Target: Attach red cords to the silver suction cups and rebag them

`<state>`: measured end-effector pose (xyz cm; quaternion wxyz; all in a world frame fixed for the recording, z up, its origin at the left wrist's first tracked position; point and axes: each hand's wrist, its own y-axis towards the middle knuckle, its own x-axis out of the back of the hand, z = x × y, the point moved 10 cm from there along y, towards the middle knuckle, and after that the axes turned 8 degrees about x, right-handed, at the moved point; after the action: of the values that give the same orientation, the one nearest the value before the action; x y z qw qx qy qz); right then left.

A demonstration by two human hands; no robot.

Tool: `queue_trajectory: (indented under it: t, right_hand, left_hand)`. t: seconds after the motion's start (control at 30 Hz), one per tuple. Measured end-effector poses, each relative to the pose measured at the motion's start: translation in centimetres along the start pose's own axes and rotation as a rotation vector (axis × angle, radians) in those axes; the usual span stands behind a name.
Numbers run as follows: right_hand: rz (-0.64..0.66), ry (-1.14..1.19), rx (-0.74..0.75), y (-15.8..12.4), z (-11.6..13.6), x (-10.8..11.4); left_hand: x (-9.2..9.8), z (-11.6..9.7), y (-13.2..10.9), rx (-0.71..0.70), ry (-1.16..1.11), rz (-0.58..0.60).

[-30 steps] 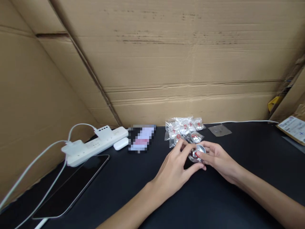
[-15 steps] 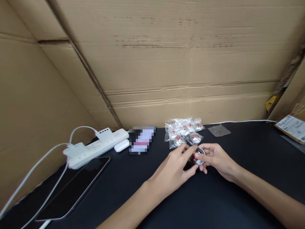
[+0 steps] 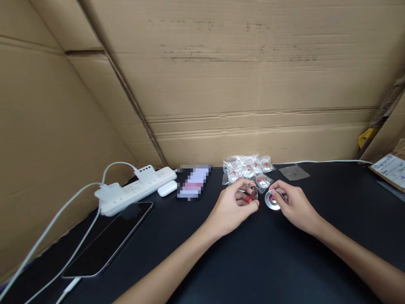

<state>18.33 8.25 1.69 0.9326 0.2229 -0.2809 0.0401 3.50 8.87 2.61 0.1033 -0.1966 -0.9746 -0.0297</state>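
Silver-coloured metal, smooth and bright, makes up the small round cymbal (image 3: 268, 203) held by the right hand (image 3: 297, 207), which pinches it with the thumb over the front and the curled fingers partly hidden behind. Its face is turned towards the camera: a broad, shiny, pale ring surrounds the middle, where a bit of red cord (image 3: 272, 197) shows beside the thumb. Opposite, the left hand (image 3: 226, 213) pinches a second cymbal (image 3: 255, 193) between thumb and fingertips; this one is turned nearly edge-on, so it looks like a thin, darker oval with a bright edge, and a tangled red loop (image 3: 248, 199) sits in the hollow between thumb and fingers. The two discs are near each other but apart, above the black surface (image 3: 253, 257). Just beyond the left hand lies a heap of clear plastic packets (image 3: 247, 169) with silvery discs and red cords inside, and one similar packet (image 3: 262, 181) rests beyond the gap between both hands. Past the right hand is a flat transparent bag (image 3: 294, 172). Well to the left of the left hand are a white rounded case (image 3: 167, 188), a white power strip (image 3: 136, 193) and a dark-screened tablet (image 3: 109, 240).
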Motion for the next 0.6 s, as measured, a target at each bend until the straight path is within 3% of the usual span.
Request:
queue_trajectory:
  t: [0.1,0.23,0.4,0.5,0.6]
  right_hand:
    - [0.031,-0.28,0.123,0.1,0.7,0.1]
    - [0.029,-0.404,0.202,0.1,0.9,0.1]
    - [-0.095,-0.339,0.441,-0.6,5.0,1.3]
    - [-0.001,-0.261,0.586,-1.5,7.6,0.3]
    - [0.069,-0.23,0.578,-1.8,7.9,-0.7]
  left_hand:
    - [-0.6,1.1,0.5,0.118,-0.382,0.138]
    - [-1.8,1.4,0.4,0.184,-0.641,0.308]
    - [-2.4,1.8,0.4,0.224,-0.739,0.341]
    - [-2.8,2.0,0.2,0.239,-0.756,0.371]
    - [-3.1,2.3,-0.1,0.261,-0.711,0.403]
